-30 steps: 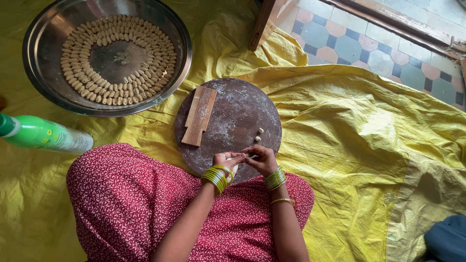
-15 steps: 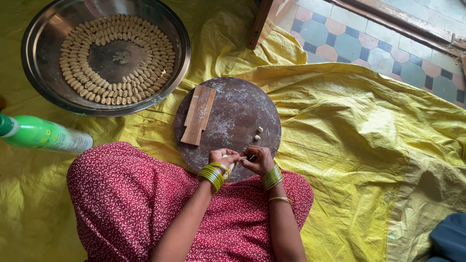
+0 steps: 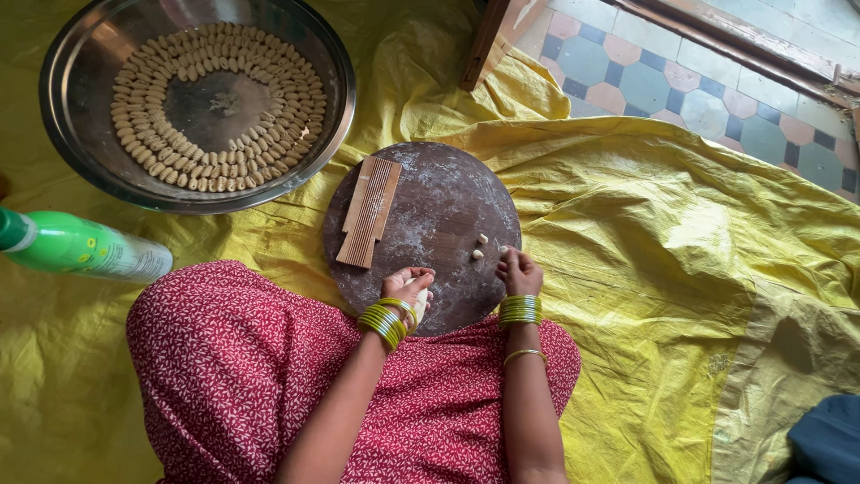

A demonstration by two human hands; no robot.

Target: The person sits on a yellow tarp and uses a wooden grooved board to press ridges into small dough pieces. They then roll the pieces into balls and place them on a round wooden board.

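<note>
Seen from a head camera looking down: a seated person shapes small pieces of pale dough on a round, dark, flour-dusted wooden board (image 3: 430, 215).

The board lies on a yellow plastic sheet (image 3: 681, 269) spread over the floor, just in front of the person's lap, so both hands reach it easily. The left hand (image 3: 405, 289) is curled loosely closed around a pale lump of dough (image 3: 419, 303), keeping the supply ready. The right hand (image 3: 518, 271) rests its pinched fingertips on the board at a tiny dough piece, just beside two small dough pieces (image 3: 479, 246). A ridged wooden paddle (image 3: 368, 211) lies on the board's left side, untouched. Above left, a large round steel tray (image 3: 63, 152) holds shaped pieces laid in neat rings, apart from the flour. A green plastic bottle (image 3: 81, 248) lies at the left edge.
</note>
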